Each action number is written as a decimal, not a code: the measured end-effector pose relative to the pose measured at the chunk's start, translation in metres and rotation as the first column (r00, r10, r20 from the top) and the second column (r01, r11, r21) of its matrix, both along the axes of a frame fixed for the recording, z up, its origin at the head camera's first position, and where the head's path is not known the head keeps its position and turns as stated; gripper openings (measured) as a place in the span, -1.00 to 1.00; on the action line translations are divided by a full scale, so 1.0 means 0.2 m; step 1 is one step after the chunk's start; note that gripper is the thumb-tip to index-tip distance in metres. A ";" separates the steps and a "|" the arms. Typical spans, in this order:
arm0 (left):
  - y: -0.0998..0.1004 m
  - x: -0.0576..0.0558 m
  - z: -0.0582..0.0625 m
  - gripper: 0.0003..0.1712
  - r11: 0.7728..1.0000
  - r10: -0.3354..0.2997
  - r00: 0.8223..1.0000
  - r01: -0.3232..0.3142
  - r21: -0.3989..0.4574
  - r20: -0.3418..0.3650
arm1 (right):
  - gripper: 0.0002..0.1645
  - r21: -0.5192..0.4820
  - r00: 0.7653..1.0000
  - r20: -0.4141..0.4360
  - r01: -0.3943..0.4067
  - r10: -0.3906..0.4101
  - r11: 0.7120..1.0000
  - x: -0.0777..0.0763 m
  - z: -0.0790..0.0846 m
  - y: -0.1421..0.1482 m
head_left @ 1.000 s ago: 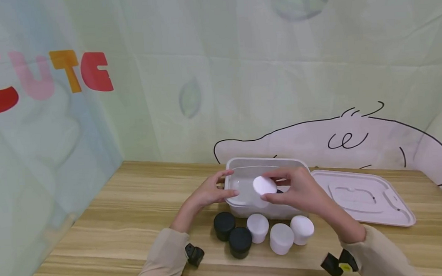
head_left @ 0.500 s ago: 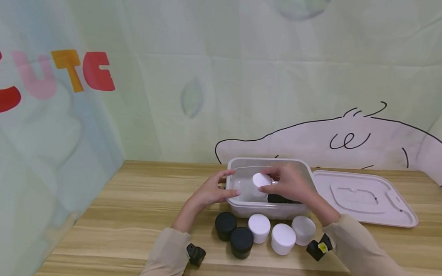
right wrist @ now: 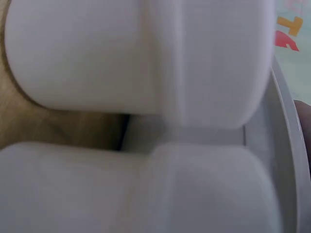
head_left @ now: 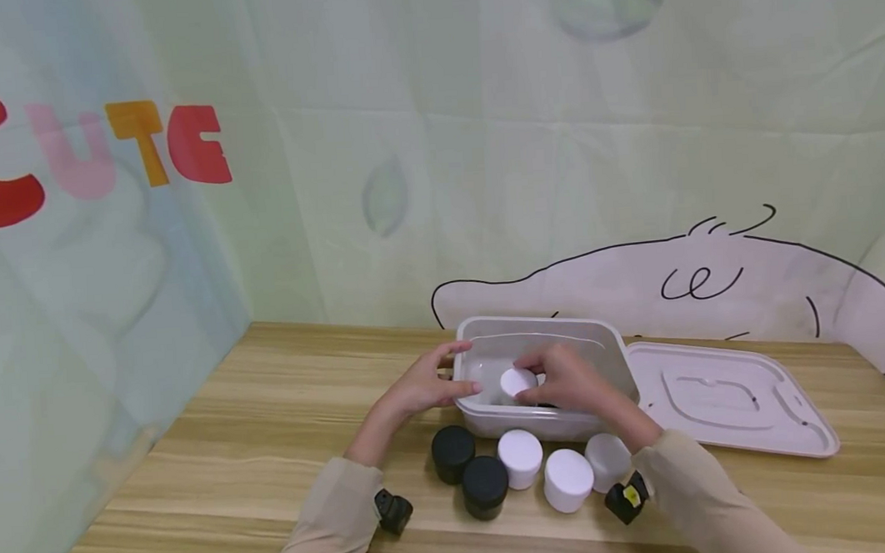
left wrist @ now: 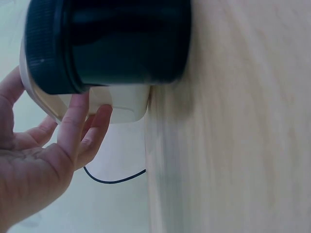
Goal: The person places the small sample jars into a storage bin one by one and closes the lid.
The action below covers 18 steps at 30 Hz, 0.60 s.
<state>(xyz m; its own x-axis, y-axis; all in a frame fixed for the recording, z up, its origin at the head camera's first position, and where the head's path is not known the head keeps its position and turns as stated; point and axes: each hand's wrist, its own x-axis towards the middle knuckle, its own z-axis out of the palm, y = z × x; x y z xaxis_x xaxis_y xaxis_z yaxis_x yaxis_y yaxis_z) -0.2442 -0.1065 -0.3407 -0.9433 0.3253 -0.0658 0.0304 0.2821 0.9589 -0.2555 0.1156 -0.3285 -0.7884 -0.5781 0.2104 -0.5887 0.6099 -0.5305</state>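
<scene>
My right hand (head_left: 571, 380) reaches down into a light grey plastic box (head_left: 548, 425) and pinches a white-lidded jar (head_left: 518, 380) by its sides, low inside the left half. A dark sliver shows under that hand; the rest of it is hidden. My left hand (head_left: 418, 384) holds the box's left end, thumb and index finger over the rim; the left wrist view shows its other fingers (left wrist: 99, 128) against the outer wall. In front of the box stand two black jars (head_left: 453, 453) and several white jars (head_left: 569, 479). Two white jars fill most of the right wrist view.
The box's lid (head_left: 727, 395) lies flat on the wooden table (head_left: 256, 453), to the right of the box. A printed cloth (head_left: 333, 190) hangs behind the table and along its left side. Each wrist carries a small black camera (head_left: 393, 511).
My right hand has moved left and down with the white jar, from above the box to low inside it. A black jar seen in the box earlier is now mostly covered. My left hand stays put.
</scene>
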 end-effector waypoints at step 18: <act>-0.01 0.00 -0.01 -0.25 1.000 -0.022 1.000 0.022 -0.005 -0.009 | -0.53 0.049 0.996 0.087 -0.007 0.003 0.999 -0.01 0.03 0.01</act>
